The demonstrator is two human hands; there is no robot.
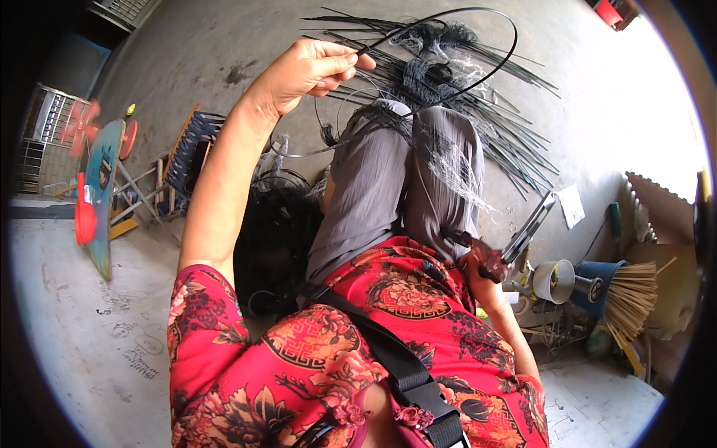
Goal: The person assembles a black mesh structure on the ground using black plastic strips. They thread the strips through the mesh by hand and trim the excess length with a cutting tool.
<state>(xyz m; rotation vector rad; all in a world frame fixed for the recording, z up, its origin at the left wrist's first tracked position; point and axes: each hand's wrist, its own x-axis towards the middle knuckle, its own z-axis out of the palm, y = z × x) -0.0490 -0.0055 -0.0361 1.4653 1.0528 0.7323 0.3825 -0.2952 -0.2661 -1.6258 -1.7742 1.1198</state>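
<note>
My left hand (pixel 310 71) is raised at the upper left, thumb and fingers pinched on a thin black strip (pixel 516 41). The strip curves in a wide loop over my knees and back below the wrist. Low at my right side, my right hand (pixel 482 280) is closed around the dark reddish-brown handle of a hand tool (pixel 493 263). Two narrow metal bars run up and right from that tool; its exact kind is unclear. Fine black and whitish netting (pixel 448 168) lies across my grey trousers. Part of the right hand is hidden behind the handle.
Many long black rods (pixel 523 160) and tangled netting (pixel 433 75) spread over the concrete floor beyond my knees. A dark stringy heap (pixel 280 231) sits at my left, near a folding chair (pixel 194 153). To the right stand a white bucket (pixel 553 281) and a bundle of thin sticks (pixel 635 299).
</note>
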